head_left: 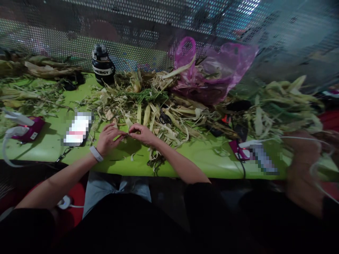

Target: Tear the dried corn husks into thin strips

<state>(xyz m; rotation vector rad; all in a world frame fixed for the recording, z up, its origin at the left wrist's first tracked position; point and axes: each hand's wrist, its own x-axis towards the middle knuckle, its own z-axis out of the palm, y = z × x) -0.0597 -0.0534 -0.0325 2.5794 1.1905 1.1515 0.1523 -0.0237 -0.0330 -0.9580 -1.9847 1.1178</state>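
Observation:
My left hand (pixel 108 138) and my right hand (pixel 144 133) meet over the green table (pixel 185 158), fingertips pinched together on a thin strip of dried corn husk (pixel 128 134). A white band circles my left wrist. Just beyond my hands lies a heap of dried corn husks (pixel 148 106) with pale cobs among them. Black-handled scissors (pixel 164 118) rest in the heap, right of my right hand.
A phone (pixel 78 128) lies left of my hands, a purple device (pixel 29 129) with white cable farther left. A black jar (pixel 102 65) and pink plastic bag (pixel 209 70) stand at the back. Another person's blurred arm (pixel 302 165) works at right near more husks.

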